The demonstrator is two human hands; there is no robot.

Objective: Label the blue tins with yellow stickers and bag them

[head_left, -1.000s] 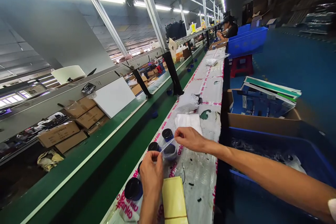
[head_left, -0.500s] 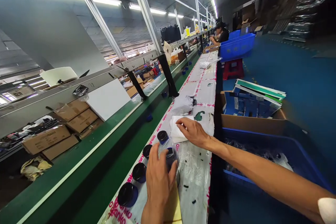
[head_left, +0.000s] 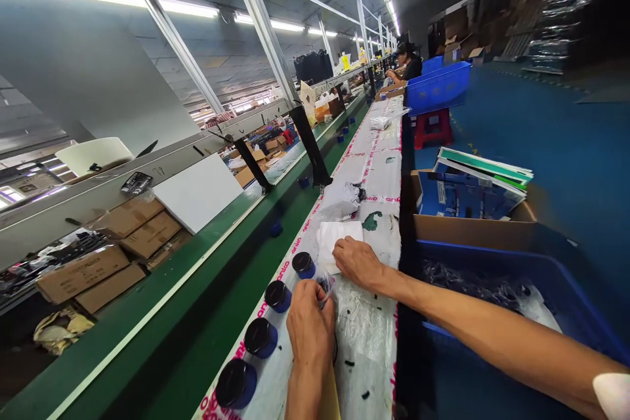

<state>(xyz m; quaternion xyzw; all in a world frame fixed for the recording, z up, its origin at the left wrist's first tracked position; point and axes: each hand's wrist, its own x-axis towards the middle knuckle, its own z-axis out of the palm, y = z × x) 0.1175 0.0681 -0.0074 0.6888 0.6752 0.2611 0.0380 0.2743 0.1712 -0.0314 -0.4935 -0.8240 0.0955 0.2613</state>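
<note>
Green and long, the belt (head_left: 216, 315) ran beside the plastic-covered surface (head_left: 367, 335). The right hand (head_left: 359, 264) rested bent-fingered on the white stack (head_left: 331, 236); I couldn't tell whether it gripped anything. Four dark-lidded jars (head_left: 260, 338) crowded the left hand (head_left: 311, 316), which, spread moments earlier, had closed on the clear bag (head_left: 329, 290) beside the farthest, now minding it alone.

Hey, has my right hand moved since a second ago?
Yes. Judged against the torn green patch in the bench cover, your right hand has moved closer to that patch, and its fingertips are now at the white stack.
</note>
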